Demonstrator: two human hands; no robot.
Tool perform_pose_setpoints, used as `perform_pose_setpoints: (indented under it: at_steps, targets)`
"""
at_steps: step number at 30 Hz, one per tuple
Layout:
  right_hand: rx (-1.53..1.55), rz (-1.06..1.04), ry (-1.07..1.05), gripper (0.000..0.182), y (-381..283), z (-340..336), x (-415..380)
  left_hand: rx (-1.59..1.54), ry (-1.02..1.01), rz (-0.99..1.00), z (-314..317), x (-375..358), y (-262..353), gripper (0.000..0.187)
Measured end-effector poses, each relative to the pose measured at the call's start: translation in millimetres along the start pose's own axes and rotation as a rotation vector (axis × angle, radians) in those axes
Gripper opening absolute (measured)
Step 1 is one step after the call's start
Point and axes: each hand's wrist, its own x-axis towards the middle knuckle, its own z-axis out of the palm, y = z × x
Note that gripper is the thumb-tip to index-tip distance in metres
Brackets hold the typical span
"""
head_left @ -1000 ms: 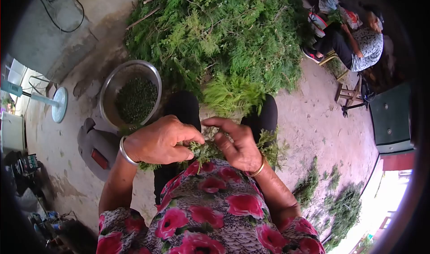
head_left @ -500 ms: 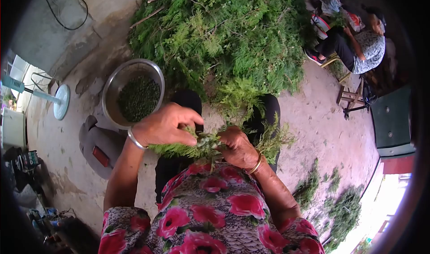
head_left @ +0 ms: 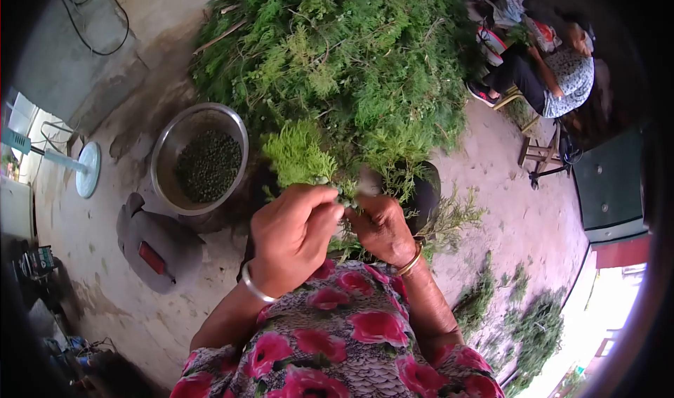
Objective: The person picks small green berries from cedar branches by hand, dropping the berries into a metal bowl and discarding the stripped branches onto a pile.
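Ground: bare dusty concrete, a big heap (head_left: pixel 344 54) of feathery green branches ahead.
Sprig (head_left: pixel 298 155): soft, scaly, light green fan, stem end down at the fingers, tip up and left (upright long axis).
Left hand (head_left: pixel 291 236): knuckles up, fingers pinched shut on the sprig.
Right hand (head_left: pixel 382 226): curled closed on the stem beside it.
Bowl (head_left: pixel 163 160): round steel, dark green berries inside.

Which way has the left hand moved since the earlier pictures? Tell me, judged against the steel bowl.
Yes. The left hand has moved right, away from the round steel bowl of green seeds, meeting the right hand.
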Motion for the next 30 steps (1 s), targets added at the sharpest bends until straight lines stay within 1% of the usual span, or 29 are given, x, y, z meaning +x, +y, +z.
perform_pose_setpoints:
  at_steps: [1,2,4,6,8,10,12,13,14,16,18,20,22,24,27,30]
  targets:
    - [0.001,-0.014,-0.003,0.025,1,3,-2,0.048,0.019,-0.048,7,-6,-12,0.011]
    - [0.003,-0.025,-0.003,0.025,2,6,-4,0.053,0.018,-0.054,12,-12,-23,0.011]
    - [0.007,-0.019,0.004,0.027,4,12,-8,-0.034,0.144,-0.326,19,-22,-38,0.015]
    - [-0.018,-0.022,0.046,0.027,11,17,-11,-0.066,0.13,-0.37,18,-30,-43,0.018]
    - [-0.015,-0.004,0.035,0.027,13,19,-13,-0.226,0.066,-0.476,16,-34,-46,0.018]
    - [-0.013,0.011,0.023,0.027,15,20,-13,-0.226,0.049,-0.493,18,-37,-48,0.019]
    - [0.064,0.041,-0.003,0.028,16,20,-13,-0.19,-0.036,-0.338,20,-41,-54,0.022]
    - [0.064,0.041,-0.007,0.028,16,20,-12,-0.228,-0.046,-0.382,21,-42,-52,0.034]
    - [0.044,0.018,0.003,0.025,17,19,-11,-0.228,-0.043,-0.383,21,-41,-50,0.034]
    - [0.024,-0.004,0.015,0.022,19,18,-11,-0.162,-0.125,-0.436,20,-39,-47,0.047]
    - [0.013,-0.088,0.04,0.015,25,20,-13,-0.113,-0.134,-0.409,24,-42,-51,0.049]
    - [0.05,-0.052,0.019,0.013,28,23,-14,-0.011,-0.153,-0.353,28,-45,-55,0.052]
    - [0.086,-0.018,-0.001,0.011,30,23,-14,-0.022,-0.136,-0.352,28,-46,-54,0.05]
    - [0.226,0.078,-0.054,0.013,33,20,-15,-0.15,-0.13,-0.422,28,-47,-51,0.051]
    - [0.198,0.102,-0.082,0.012,26,14,-13,-0.232,-0.136,-0.472,27,-46,-48,0.051]
    - [0.223,0.058,-0.101,0.012,21,12,-12,-0.174,-0.129,-0.477,29,-49,-50,0.051]
